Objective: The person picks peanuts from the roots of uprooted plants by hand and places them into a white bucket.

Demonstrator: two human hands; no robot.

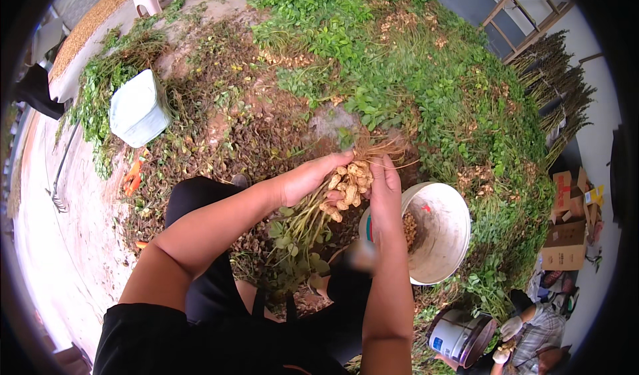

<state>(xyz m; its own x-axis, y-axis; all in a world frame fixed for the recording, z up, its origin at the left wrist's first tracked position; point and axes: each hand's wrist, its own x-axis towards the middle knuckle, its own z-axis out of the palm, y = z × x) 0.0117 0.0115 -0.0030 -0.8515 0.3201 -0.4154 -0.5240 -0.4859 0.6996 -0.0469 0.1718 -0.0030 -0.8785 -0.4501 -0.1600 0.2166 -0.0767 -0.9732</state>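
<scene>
A bunch of pale peanut pods (351, 185) hangs on a peanut plant between my two hands, above my lap. My left hand (312, 175) is closed around the stems (312, 217), whose leaves trail down toward my legs. At the roots and the right side of the cluster is my right hand (383, 177), with its thumb and fingers against them. Thin brown roots (382, 147) stick out past the fingertips. Just right of my right forearm stands a white plastic bucket (442, 235) with loose peanuts (409, 230) inside; the forearm covers part of it.
Heaped green peanut plants (399, 75) spread ahead and to the right. A light plastic tub (140, 107) lies at the left, near a hand rake (59, 202). Cardboard boxes (564, 245) sit by the wall. A gloved person (531, 335) works beside a paint bucket (459, 337).
</scene>
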